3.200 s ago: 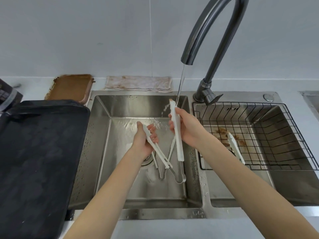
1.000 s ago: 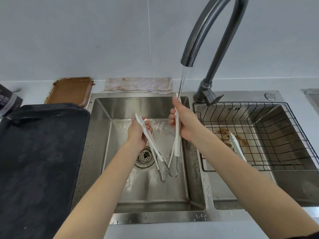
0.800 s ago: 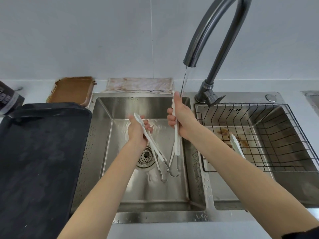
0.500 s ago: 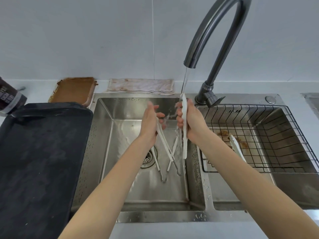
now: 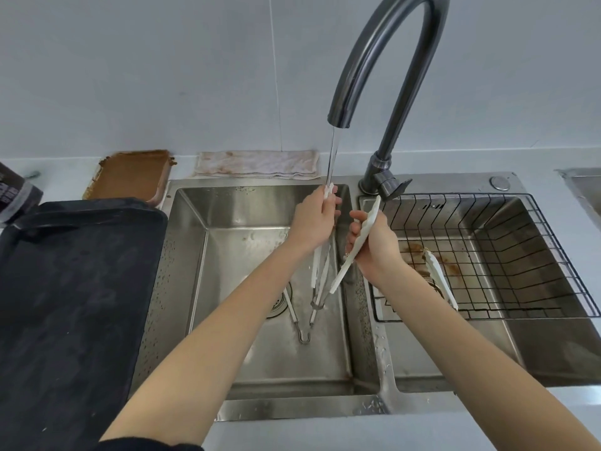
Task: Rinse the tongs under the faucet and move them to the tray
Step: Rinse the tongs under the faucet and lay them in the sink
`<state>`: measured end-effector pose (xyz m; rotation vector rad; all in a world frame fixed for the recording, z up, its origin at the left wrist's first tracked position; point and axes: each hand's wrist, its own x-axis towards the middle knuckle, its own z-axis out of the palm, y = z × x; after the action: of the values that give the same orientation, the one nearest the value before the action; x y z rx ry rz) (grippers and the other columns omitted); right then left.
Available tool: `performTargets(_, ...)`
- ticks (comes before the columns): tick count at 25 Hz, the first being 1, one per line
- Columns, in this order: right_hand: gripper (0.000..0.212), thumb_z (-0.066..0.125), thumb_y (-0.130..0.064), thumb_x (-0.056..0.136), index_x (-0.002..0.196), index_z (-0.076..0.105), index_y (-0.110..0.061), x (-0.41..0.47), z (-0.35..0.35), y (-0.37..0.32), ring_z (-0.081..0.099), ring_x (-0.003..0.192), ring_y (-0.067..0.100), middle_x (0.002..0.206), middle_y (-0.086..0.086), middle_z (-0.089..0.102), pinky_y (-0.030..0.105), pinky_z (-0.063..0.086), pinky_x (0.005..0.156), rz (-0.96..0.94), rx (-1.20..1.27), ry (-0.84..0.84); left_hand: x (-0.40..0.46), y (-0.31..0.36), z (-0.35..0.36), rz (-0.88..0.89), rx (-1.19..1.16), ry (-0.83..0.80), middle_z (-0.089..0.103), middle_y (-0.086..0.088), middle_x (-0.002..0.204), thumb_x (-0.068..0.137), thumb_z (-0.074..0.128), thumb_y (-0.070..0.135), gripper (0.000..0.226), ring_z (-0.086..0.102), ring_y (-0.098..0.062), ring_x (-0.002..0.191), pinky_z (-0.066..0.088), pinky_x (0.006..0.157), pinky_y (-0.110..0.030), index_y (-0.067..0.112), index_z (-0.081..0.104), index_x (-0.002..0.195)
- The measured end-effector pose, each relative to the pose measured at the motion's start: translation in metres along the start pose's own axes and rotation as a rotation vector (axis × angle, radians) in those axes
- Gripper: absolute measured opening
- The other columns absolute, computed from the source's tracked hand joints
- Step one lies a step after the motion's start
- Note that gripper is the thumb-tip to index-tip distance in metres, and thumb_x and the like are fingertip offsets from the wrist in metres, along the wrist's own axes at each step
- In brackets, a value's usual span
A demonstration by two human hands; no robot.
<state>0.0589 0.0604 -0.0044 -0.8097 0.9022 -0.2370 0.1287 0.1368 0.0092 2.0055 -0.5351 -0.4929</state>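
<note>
Here both hands' fingers wrap tongs (image 5: 320, 271): left hand (image 5: 313, 222), right hand (image 5: 374, 245).

No legible text; dark container (image 5: 14, 193) at far left bears pale markings, too blurred to read.

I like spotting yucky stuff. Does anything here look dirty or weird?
Yes. Brown stains soil the right sink basin under the wire rack, beside another pair of tongs. The cloth behind the sink is stained brown too.
</note>
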Motion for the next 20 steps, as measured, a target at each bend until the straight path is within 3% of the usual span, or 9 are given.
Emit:
performTargets(4, 0.049, 0.022, -0.032, 0.100, 0.071, 0.056, -0.011, -0.005, 0.006, -0.002, 0.034, 0.042, 0.012, 0.037, -0.004, 0.040, 0.022, 0.029, 0.046, -0.037, -0.065, -0.006, 0.006, -0.007, -0.002, -0.038, -0.059, 0.042, 0.067, -0.009, 0.104, 0.098, 0.028, 0.010, 0.033, 0.065, -0.013, 0.078, 0.048, 0.065, -0.014, 0.005, 0.052, 0.120)
performTargets(9, 0.052, 0.020, -0.044, 0.098, 0.077, 0.055, -0.012, -0.003, 0.022, -0.008, 0.038, 0.031, 0.005, 0.035, -0.008, 0.044, 0.016, 0.031, 0.034, -0.173, -0.155, -0.076, 0.008, -0.024, -0.017, -0.259, -0.420, 0.215, 0.063, -0.012, 0.090, 0.099, 0.028, 0.012, 0.028, 0.062, -0.013, 0.064, 0.053, 0.066, -0.027, 0.002, 0.053, 0.109)
performTargets(12, 0.040, 0.026, -0.047, 0.097, 0.098, 0.051, -0.015, -0.002, 0.038, -0.010, 0.047, 0.049, 0.004, 0.057, -0.008, 0.054, 0.018, 0.039, 0.051, -0.314, -0.318, -0.049, 0.001, -0.036, -0.026, -0.320, -0.486, 0.244, 0.062, -0.011, 0.095, 0.099, 0.028, 0.015, 0.021, 0.063, -0.012, 0.065, 0.052, 0.061, -0.026, 0.010, 0.048, 0.103)
performTargets(15, 0.027, 0.047, -0.038, 0.093, 0.107, 0.048, -0.015, -0.005, 0.054, -0.006, 0.052, 0.072, -0.001, 0.079, -0.012, 0.050, 0.017, 0.043, 0.071, -0.567, -0.525, -0.084, -0.006, -0.047, -0.026, -0.387, -0.581, 0.255, 0.062, -0.011, 0.100, 0.100, 0.029, 0.016, 0.019, 0.065, -0.011, 0.058, 0.053, 0.056, -0.027, 0.009, 0.046, 0.104)
performTargets(18, 0.011, 0.053, -0.025, 0.091, 0.098, 0.054, -0.016, -0.003, 0.065, -0.007, 0.050, 0.065, -0.008, 0.075, -0.018, 0.049, 0.012, 0.039, 0.066, -0.659, -0.666, -0.120, -0.008, -0.050, -0.026, -0.425, -0.623, 0.233, 0.062, -0.008, 0.099, 0.099, 0.029, 0.014, 0.016, 0.065, -0.009, 0.054, 0.054, 0.047, -0.023, 0.008, 0.043, 0.105)
performTargets(20, 0.016, 0.050, -0.026, 0.093, 0.089, 0.061, -0.015, 0.001, 0.070, -0.011, 0.046, 0.060, -0.005, 0.063, -0.019, 0.047, 0.011, 0.036, 0.062, -0.672, -0.685, -0.100, -0.009, -0.053, -0.030, -0.429, -0.609, 0.173, 0.062, -0.001, 0.097, 0.096, 0.036, 0.010, 0.011, 0.066, -0.008, 0.059, 0.056, 0.052, -0.026, 0.011, 0.041, 0.106)
